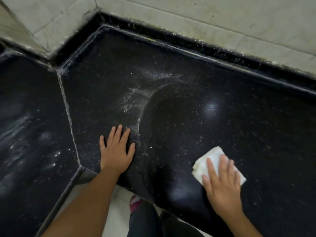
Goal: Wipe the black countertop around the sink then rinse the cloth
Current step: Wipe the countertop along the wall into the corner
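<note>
My right hand [222, 183] presses the white cloth [213, 161] flat-fingered on the black countertop [188, 103], lower right; my left hand [116, 151] rests spread, centre frame.

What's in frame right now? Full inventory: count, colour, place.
countertop: 1, black speckled stone in slabs joined by pale seams, fills most of the view
wet streaks and residue: 1 patch, whitish, mid-counter beyond the left hand
cloth: 1, white, folded, flat on the counter at lower right, under the right hand
wall tiles: several, pale grey-beige, along the back edge and corner
floor: pale, below the counter's front edge
shoe: 1, pink and white, on the floor at bottom centre
left hand: 1, flat on the counter, fingers spread
right hand: 1, fingers straight, pressing on the cloth
legs: dark trousers, bottom centre
</note>
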Tool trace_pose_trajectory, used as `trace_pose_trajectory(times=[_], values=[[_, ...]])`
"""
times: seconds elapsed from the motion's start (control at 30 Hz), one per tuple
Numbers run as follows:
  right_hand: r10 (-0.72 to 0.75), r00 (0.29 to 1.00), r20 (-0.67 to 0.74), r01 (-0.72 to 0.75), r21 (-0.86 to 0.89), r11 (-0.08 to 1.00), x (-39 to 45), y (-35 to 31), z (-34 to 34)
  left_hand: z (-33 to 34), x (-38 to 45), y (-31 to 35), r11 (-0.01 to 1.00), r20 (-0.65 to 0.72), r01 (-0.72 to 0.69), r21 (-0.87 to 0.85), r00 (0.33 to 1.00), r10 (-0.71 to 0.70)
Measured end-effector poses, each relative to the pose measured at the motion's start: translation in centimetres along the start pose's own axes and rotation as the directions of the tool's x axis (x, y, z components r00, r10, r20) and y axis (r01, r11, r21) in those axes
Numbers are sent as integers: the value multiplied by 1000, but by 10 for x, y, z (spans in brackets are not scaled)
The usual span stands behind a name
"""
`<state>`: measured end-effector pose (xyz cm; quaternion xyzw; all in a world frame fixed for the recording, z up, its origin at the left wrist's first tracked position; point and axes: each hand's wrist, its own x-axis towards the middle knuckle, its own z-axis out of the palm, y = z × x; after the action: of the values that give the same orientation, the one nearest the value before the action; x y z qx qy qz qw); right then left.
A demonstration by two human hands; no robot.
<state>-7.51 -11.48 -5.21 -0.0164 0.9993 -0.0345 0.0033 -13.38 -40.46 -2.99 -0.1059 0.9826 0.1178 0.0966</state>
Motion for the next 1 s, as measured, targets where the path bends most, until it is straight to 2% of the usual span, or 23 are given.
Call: trace_pose_trajectory(times=[0.1, 0.2, 0.3, 0.4, 0.5, 0.63, 0.73, 0.8, 0.9, 1.0], values=[[96, 995, 1, -96, 21, 995, -2, 2, -3, 1, 0, -1, 1000, -30, -15, -8, 999, 15], [29, 999, -18, -28, 82, 996, 7, -28, 0, 2, 1, -3, 998, -44, -42, -38, 998, 40], [-89, 996, -8, 89, 166, 982, 25, -73, 1, 2, -1, -7, 975, -109, -81, -206, 992, 59], [-47, 998, 44, 38, 184, 982, 65, -116, -4, -10, 3, -20, 911, -183, -66, -407, 983, -11], [-78, 992, 95, 60, 176, 983, 98, -160, -3, -25, 15, -48, 934, -244, -97, -343, 970, 11], [-229, 957, 178, 197, 181, 964, 103, -211, 0, -42, 46, -83, 964, -218, -10, -265, 975, -50], [-408, 891, 200, 387, 134, 912, 83, -202, 7, -50, 73, -88, 977, -184, -52, -208, 983, 14], [-463, 865, 191, 453, 97, 886, 65, -174, 8, -55, 92, -84, 977, -120, -67, -204, 992, 43], [-341, 926, 160, 333, 74, 940, 64, -123, -1, -59, 122, -76, 993, -65, -49, -106, 997, 42], [-46, 980, 191, 47, -4, 999, 106, -101, -13, -59, 147, -70, 998, 6, -31, -46, 999, 31]])
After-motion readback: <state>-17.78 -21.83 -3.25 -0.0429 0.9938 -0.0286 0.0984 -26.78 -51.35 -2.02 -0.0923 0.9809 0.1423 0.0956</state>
